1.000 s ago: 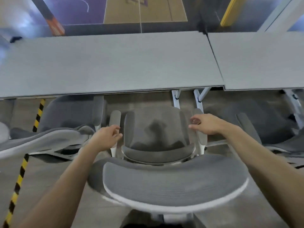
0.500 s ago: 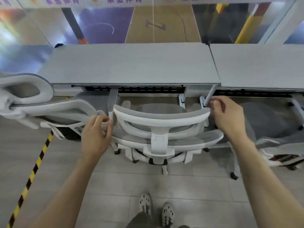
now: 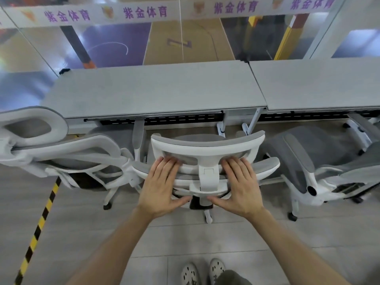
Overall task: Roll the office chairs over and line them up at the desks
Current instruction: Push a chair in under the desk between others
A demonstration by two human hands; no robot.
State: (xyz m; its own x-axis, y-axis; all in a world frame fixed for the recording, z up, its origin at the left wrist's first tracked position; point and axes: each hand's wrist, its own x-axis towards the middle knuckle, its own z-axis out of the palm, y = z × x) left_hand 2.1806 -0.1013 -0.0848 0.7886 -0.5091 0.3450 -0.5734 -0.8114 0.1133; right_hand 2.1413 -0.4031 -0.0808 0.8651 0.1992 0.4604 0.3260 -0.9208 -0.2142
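A grey-and-white office chair (image 3: 207, 146) stands in the middle with its seat tucked under the grey desk (image 3: 156, 93). Both my hands rest flat against the back of this chair, fingers spread. My left hand (image 3: 162, 186) lies left of the white spine bracket and my right hand (image 3: 239, 185) lies right of it. Neither hand wraps around anything. A second chair (image 3: 67, 153) stands at the left, close beside the middle one. A third chair (image 3: 320, 161) stands at the right, turned sideways under the neighbouring desk (image 3: 316, 83).
A yellow-and-black floor tape (image 3: 40, 221) runs diagonally at the left. A glass wall (image 3: 185, 38) with purple lettering stands behind the desks. White desk legs (image 3: 249, 124) sit between the middle and right chairs. My feet (image 3: 202, 271) stand on the grey tiled floor.
I have stepped back and the view has risen. My hands left the armrests and the sides of the chair and now lie flat on its back, near the centre.
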